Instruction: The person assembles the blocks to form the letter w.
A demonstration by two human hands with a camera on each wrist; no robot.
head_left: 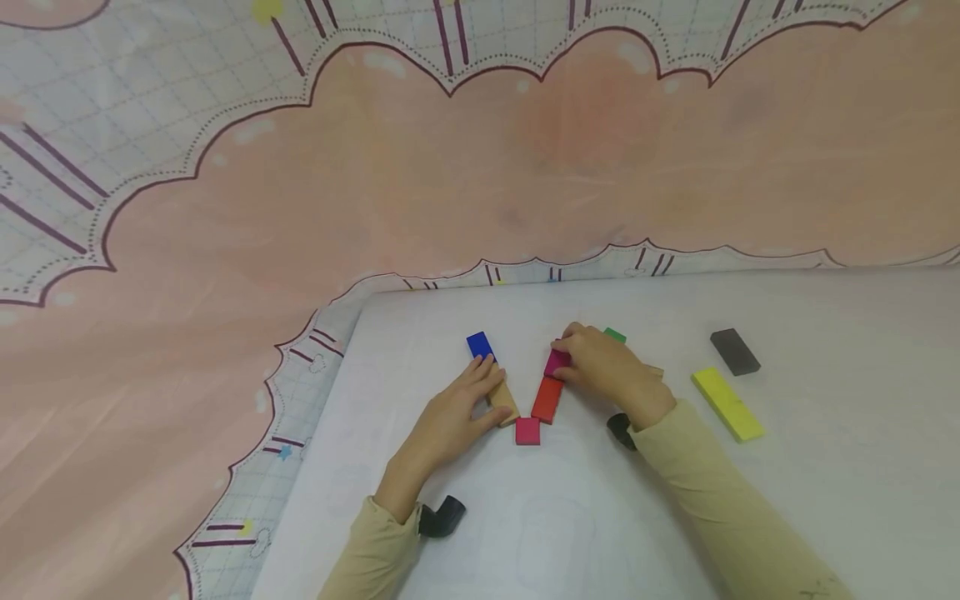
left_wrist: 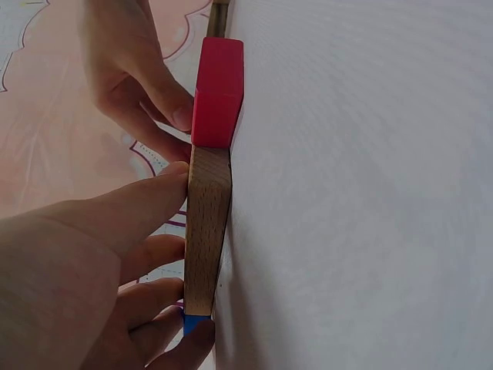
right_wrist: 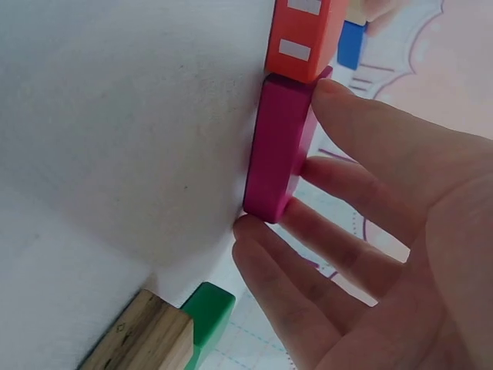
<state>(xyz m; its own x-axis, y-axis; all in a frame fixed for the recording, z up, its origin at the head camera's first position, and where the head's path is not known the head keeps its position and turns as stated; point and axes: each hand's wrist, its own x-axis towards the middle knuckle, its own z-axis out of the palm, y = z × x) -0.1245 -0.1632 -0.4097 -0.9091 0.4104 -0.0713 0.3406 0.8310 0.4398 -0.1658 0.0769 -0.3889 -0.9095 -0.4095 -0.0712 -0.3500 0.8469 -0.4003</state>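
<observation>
Low in the middle of the head view, flat wooden blocks lie in a V on the white table. The left hand rests on the plain wooden block in the left arm of the V, fingers fairly straight, thumb against the block's edge; the left wrist view shows thumb and fingertips touching that block, so the hand presses rather than grasps. Above it sits a blue rectangular block, its lower end hidden under the fingertips. At the foot of the V lies a small red square block.

The right hand pinches the magenta block at the top of the right arm; in the right wrist view thumb and fingers close on its two ends while it lies flat on the table. Its lower end meets an orange-red rectangular block.

A green block peeks out behind the right hand, mostly covered; the right wrist view shows it end to end with another plain wooden block, cut off by the frame's bottom edge. Right of centre lie a yellow long block and a dark grey block, apart from each other. The black wrist mounts are only partly visible
</observation>
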